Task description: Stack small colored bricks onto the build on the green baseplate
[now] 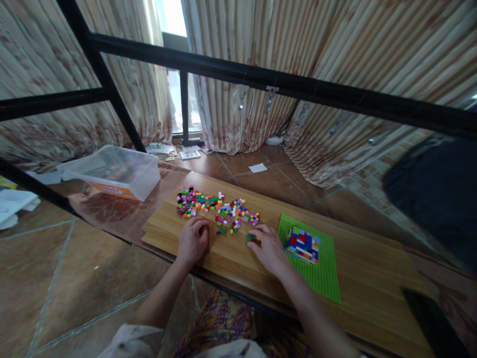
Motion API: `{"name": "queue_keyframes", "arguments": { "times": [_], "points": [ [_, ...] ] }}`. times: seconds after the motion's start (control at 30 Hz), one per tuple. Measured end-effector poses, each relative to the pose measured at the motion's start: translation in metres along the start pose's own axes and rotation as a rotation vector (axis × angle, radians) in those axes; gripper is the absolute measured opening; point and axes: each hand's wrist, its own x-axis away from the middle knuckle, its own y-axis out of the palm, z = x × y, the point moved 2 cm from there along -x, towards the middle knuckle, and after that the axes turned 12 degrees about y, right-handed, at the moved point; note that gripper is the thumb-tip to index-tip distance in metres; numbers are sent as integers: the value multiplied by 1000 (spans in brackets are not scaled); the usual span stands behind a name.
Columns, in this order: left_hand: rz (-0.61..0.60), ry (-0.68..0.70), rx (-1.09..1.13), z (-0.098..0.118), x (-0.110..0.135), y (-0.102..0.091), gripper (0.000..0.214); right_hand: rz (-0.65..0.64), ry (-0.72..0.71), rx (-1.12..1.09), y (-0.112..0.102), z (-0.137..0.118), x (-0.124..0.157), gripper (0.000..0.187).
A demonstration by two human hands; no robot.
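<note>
My left hand (193,241) rests on the wooden board (231,261) with its fingers curled in. Whatever may be inside it is hidden. Just beyond it spreads a loose pile of small coloured toy bricks (199,200). My right hand (270,248) is closed, thumb and fingers around small green bricks (251,237) low over the board, between the pile and a green baseplate (325,281). On that baseplate sits a flat, roughly square build of multicoloured bricks (303,244), just right of my right hand.
A clear plastic box (143,176) with an orange label stands left of the board. Black metal bars (231,69) cross in front of striped curtains (242,30). Papers (258,168) lie on the tiled floor. A dark object (428,318) lies at the board's right end.
</note>
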Motion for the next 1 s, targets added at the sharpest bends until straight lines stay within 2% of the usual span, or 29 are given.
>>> {"name": "queue_keyframes", "arguments": {
  "times": [0.27,0.43,0.63,0.9,1.0],
  "points": [
    [2,-3,3,1,0,0,17,79,-14,-63,-6,7,7,28],
    [-4,0,-7,1,-1,-1,18,160,56,-81,-8,7,11,23],
    [-17,-1,-15,1,-1,-1,18,128,90,73,-5,5,23,14],
    [-10,20,-8,1,-1,-1,18,131,46,90,-1,3,23,16],
    [-8,29,-4,2,-1,0,17,144,47,8,1,7,25,15]
  ]
}}
